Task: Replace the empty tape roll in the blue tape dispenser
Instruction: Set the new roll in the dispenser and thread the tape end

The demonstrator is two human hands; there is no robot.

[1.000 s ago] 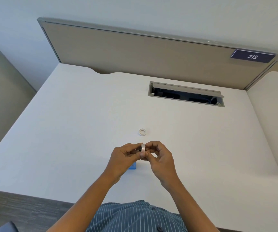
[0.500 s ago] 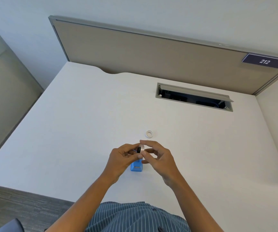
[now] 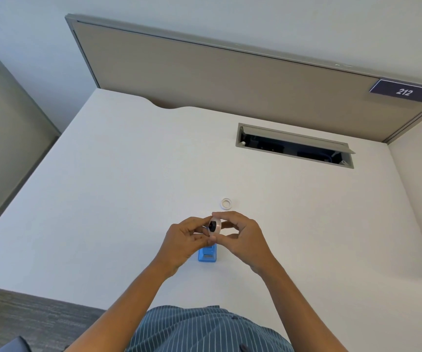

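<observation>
A clear tape roll (image 3: 217,226) with a black hub in its centre is held above the white desk between both hands. My left hand (image 3: 184,240) pinches its left side near the black hub, and my right hand (image 3: 242,237) grips its rim from the right. The blue tape dispenser (image 3: 207,254) lies on the desk just below the hands, partly hidden by them. A small white empty roll core (image 3: 226,204) lies flat on the desk a little beyond the hands.
The white desk (image 3: 103,199) ends at a beige partition (image 3: 204,80) with a "212" sign (image 3: 404,91). An open cable tray slot (image 3: 295,146) sits at the back right. The desk's front edge runs near my striped shirt.
The roll has turned so its face and the black hub show. The hands moved slightly apart, uncovering more of the blue dispenser. The camera view shifted a little.
</observation>
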